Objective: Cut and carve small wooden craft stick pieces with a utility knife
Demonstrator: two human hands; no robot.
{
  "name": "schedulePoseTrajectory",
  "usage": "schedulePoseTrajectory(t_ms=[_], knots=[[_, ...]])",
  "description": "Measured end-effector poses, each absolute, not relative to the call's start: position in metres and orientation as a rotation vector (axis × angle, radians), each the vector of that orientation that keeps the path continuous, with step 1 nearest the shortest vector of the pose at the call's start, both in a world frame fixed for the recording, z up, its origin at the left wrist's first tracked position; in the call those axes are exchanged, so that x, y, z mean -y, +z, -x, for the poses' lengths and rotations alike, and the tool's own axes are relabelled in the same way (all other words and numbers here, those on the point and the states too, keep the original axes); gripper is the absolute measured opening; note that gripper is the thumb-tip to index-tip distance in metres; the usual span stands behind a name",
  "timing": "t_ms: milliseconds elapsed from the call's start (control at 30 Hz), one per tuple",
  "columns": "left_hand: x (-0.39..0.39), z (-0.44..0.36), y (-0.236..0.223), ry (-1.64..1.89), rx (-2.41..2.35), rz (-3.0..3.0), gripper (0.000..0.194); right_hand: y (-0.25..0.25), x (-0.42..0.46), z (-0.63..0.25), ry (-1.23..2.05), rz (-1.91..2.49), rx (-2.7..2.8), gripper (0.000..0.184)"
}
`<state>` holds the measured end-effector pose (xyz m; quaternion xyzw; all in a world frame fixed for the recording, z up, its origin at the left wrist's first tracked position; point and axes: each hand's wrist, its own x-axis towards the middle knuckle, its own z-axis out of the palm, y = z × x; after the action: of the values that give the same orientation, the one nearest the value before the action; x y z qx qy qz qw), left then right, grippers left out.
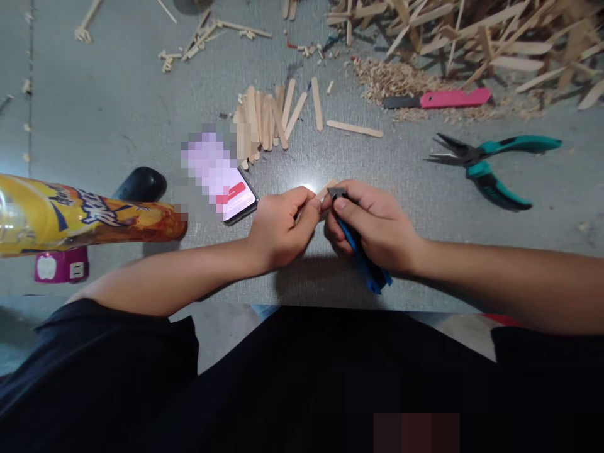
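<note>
My left hand (279, 228) pinches a small wooden stick piece (325, 189) between thumb and fingers, just above the grey table (117, 119). My right hand (375, 225) is closed round a blue-handled cutter (363, 264). Its dark blade tip (336, 192) rests against the stick. The two hands touch at the middle of the table's near edge.
A pile of wooden sticks (267, 119) lies behind the hands beside a phone (221, 176). Teal pliers (491, 163) and a pink knife (441, 99) on shavings lie at the right. A yellow bottle (70, 214) lies at the left. Stick structures (472, 31) crowd the back.
</note>
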<state>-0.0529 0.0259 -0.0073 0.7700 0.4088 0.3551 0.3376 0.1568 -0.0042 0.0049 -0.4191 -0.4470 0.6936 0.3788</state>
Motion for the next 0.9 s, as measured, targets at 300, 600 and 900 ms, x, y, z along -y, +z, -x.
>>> schedulePoseTrajectory(t_ms=[300, 600, 900], knots=[[-0.024, 0.054, -0.008, 0.856, -1.101, -1.983, 0.035, 0.011, 0.001, -0.156, 1.775, 1.129, 1.209, 0.016], [-0.021, 0.052, -0.007, 0.79, -1.118, -1.827, 0.036, 0.013, -0.001, -0.156, 1.817, 1.157, 1.161, 0.019], [-0.02, 0.052, -0.006, 0.768, -1.104, -1.837, 0.037, 0.016, 0.0, -0.154, 1.791, 1.198, 1.145, 0.023]])
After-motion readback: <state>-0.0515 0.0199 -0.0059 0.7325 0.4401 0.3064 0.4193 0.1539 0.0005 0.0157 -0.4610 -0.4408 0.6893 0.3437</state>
